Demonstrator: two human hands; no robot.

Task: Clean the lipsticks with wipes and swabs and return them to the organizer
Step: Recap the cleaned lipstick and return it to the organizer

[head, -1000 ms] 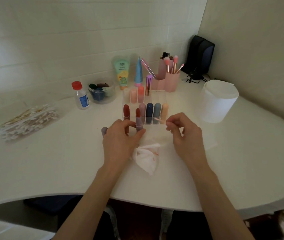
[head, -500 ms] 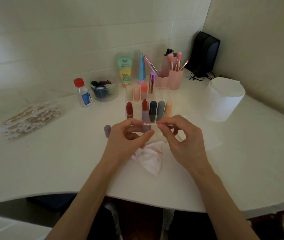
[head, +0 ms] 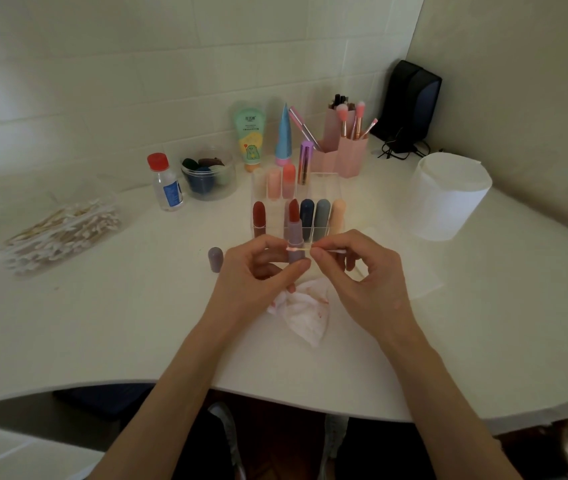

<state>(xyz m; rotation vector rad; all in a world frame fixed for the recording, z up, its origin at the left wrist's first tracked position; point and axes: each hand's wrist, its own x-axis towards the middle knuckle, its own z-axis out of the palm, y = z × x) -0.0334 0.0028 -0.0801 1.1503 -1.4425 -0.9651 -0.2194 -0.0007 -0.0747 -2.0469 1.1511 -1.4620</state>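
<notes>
My left hand (head: 258, 271) holds an uncapped mauve lipstick (head: 294, 233) upright, its red bullet showing on top. My right hand (head: 362, 271) pinches a cotton swab (head: 298, 249) and lays its pink-stained tip against the lipstick's tube. The lipstick's mauve cap (head: 215, 259) stands on the table to the left. A stained white wipe (head: 305, 313) lies crumpled under my hands. Just behind them stands the clear organizer (head: 324, 233) with several lipsticks in it, one of them uncapped and red (head: 259, 216).
A bag of cotton swabs (head: 64, 233) lies at the left. A small red-capped bottle (head: 166, 183), a jar of sponges (head: 208, 174), tubes and a pink brush holder (head: 341, 150) line the wall. A white wipe roll (head: 447, 195) stands at the right, a black speaker (head: 410, 98) in the corner.
My right hand moved left and brought the swab's tip onto the lipstick tube. My left hand raised the lipstick slightly. The camera view shifted a little.
</notes>
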